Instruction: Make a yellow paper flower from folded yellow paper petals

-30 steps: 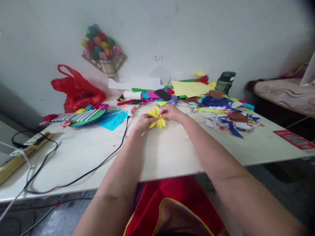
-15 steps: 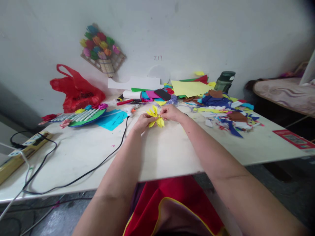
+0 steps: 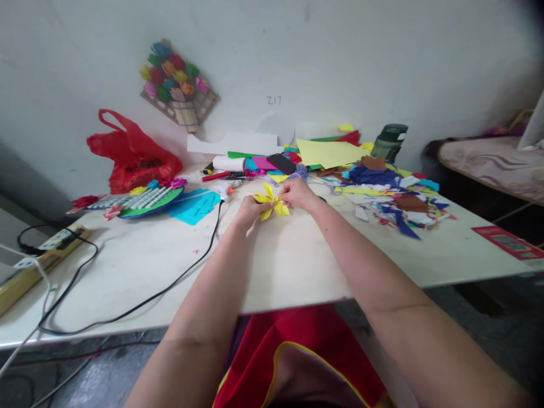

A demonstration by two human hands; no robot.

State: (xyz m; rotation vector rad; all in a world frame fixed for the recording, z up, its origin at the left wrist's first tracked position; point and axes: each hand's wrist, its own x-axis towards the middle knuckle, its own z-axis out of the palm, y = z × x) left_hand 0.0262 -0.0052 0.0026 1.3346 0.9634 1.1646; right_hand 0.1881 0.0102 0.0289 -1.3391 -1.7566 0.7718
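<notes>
The worktop [image 3: 289,266] bears a red bag [image 3: 131,161], blue paper [image 3: 195,207], a phone [image 3: 281,164], paper scraps [image 3: 393,198] and a bottle [image 3: 389,143].

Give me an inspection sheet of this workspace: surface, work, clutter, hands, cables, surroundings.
Surface: pale table, pink scrap lying on it.
Work: yellow paper flower, petals spread.
Clutter: mixed pile of scraps on the right; red bag and blue sheet on the left.
Hands: left hand and right hand both have fingers on the flower.
Cables: black cable trails from a white tool, perhaps a glue gun, leftward over the table.
Surroundings: flower decoration on the wall; patterned covering at far right.
</notes>
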